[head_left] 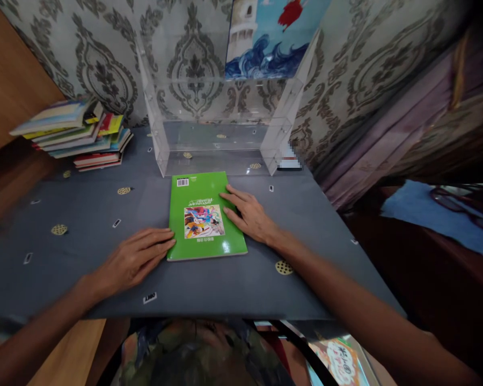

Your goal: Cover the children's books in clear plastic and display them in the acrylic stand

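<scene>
1. Head view, as I watch over the seated person's arms: a closed green paperback book (pixel 207 217) lies flat on the gray pineapple-print tablecloth (pixel 104 273), between the two hands, its barcode at the far left corner.
2. Left hand (pixel 139 254) rests palm down beside it, fingers held close together, their tips touching the book's left edge; it pinches nothing.
3. Right hand (pixel 249 214) has its fingers spread, tips lying over the cover's right edge, without clasping it.
4. Just beyond the book stands a clear acrylic bookrack (pixel 282 134), with a wave-painted picture book (pixel 271 40) high on its right.
5. Off to the person's left I see an uneven stack of books (pixel 80 134) near the patterned wallpaper (pixel 104 64).
6. Over to the right, a mauve curtain (pixel 406 134) hangs beside the table.
</scene>
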`<state>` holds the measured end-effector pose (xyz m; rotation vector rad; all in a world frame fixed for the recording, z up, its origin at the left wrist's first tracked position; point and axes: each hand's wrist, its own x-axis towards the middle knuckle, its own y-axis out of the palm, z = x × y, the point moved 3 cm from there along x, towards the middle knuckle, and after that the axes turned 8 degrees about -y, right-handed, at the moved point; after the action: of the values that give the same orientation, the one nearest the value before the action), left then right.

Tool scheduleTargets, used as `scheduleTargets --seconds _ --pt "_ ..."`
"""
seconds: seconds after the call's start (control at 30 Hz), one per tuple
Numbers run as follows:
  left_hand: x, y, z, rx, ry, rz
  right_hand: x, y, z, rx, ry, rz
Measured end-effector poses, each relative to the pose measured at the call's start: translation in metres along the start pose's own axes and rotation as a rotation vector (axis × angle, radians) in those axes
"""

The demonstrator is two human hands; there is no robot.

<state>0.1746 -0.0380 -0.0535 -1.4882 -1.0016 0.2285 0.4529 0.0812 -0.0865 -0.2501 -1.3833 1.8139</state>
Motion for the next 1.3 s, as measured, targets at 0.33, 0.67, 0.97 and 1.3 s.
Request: scheduleTargets --seconds 0.33,0.67,0.97,1.3 --pt "-0.017 -0.012 -0.016 0.004 0.052 0.110 0.000 0.001 -0.001 -0.006 -0.008 -0.009" --pt "0.017 0.001 -0.032 0.058 0.193 0.144 0.001 0.003 -0.001 -0.007 -0.007 -0.028" --pt "0.069 0.037 -0.064 0.104 0.342 0.147 0.001 0.002 0.000 -0.001 -0.025 -0.038" --pt "0.096 0.065 -0.087 0.161 0.343 0.211 0.001 -0.001 0.000 0.018 -0.031 -0.048"
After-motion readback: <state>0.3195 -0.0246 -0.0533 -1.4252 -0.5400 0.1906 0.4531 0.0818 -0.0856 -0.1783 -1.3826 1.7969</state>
